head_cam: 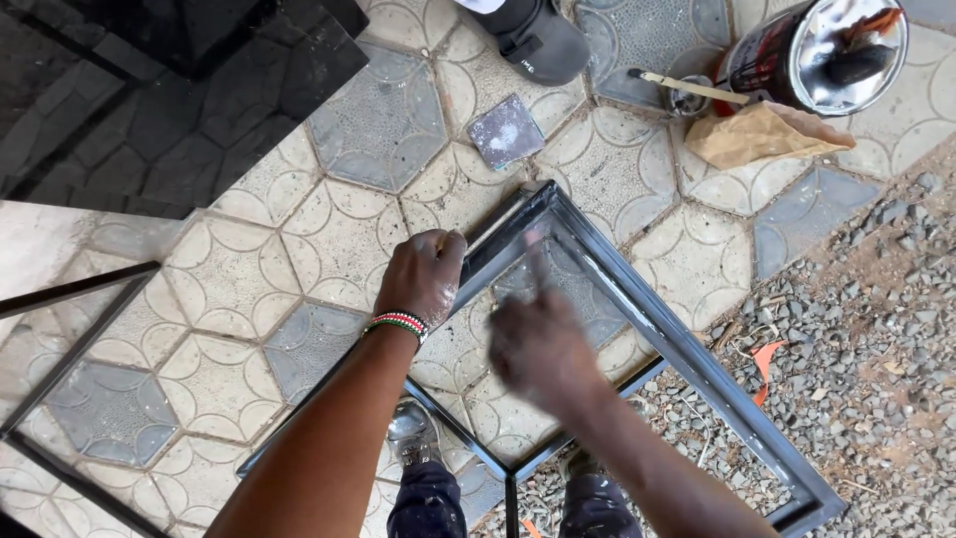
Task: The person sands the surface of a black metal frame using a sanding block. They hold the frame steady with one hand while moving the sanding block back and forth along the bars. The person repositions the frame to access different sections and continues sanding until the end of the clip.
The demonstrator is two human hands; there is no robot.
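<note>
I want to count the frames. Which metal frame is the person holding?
The grey frame in the middle: the left hand grips its top bar. The dark frame at the left edge lies untouched.

Your left hand (423,274) sits on the metal frame (637,309) near its far corner; your right hand (538,344) hangs over the frame's opening, just right of the left. Frame lies on the paved floor (249,249). Beyond it: small tile (506,131). Far right: paint can (812,50), brush (687,90) to its left, paper bag (762,134) in front. Gravel (876,329) on the right.
</note>
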